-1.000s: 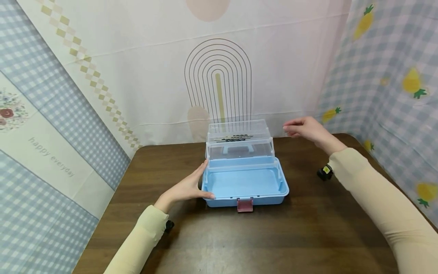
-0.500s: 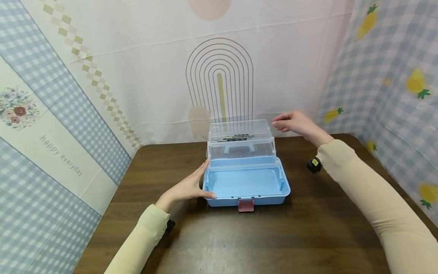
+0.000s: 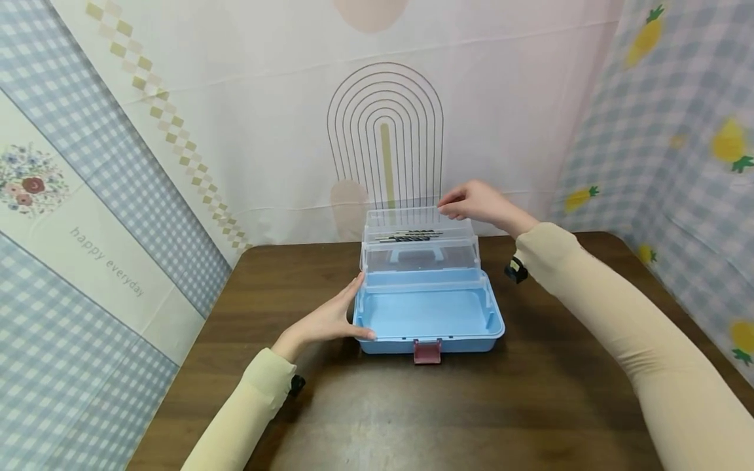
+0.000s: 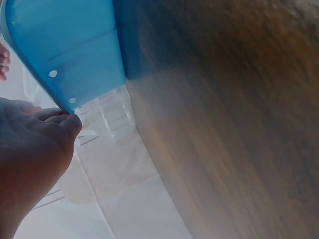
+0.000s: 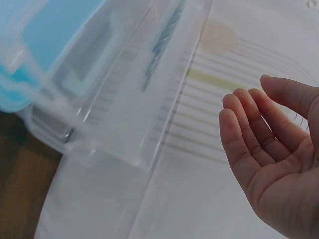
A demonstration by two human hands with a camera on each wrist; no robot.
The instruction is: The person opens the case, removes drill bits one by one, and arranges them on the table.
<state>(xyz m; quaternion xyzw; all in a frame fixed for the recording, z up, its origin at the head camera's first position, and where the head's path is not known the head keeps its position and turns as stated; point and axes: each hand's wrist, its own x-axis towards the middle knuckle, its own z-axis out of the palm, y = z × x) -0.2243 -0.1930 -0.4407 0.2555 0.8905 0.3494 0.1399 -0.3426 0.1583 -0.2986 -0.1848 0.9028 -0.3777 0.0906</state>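
A blue toolbox (image 3: 377,345) stands unfolded on the table, its clear trays raised towards the back. Several drill bits (image 3: 412,236) lie in the top clear tray (image 3: 377,226); in the right wrist view the bits (image 5: 162,47) look blurred. Along the box's left side rests my left hand (image 3: 324,320), thumb on the front rim and straight fingers against the side. Over the right half of the top tray is my right hand (image 3: 480,201). Its fingers are loosely bent, and the right wrist view shows nothing in the palm.
A pink latch (image 3: 427,352) hangs from the box's front. Through the clear plastic shows a pale blue handle (image 3: 438,254). The brown wooden table (image 3: 377,418) ends at a printed cloth backdrop (image 3: 283,150) close behind the box, with checked cloth on both sides.
My right hand has moved left, from beside the toolbox to over the top tray. My left hand has stayed on the box's left side. The head view has shifted slightly.
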